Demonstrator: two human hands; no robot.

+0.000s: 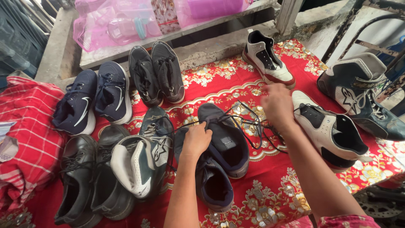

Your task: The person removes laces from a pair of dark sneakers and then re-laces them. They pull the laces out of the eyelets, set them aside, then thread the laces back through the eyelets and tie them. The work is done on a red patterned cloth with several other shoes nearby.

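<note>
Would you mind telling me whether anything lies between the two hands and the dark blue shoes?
Nothing visible does: the left hand rests on the dark blue shoes, and the right hand is at their black laces.

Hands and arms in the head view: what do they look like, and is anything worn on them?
Both hands, left and right, are bare: no gloves, rings or watch show. Both forearms are bare as well. At the bottom right edge, a bit of pink patterned cloth shows by the right arm; whether it is a sleeve is unclear.
</note>
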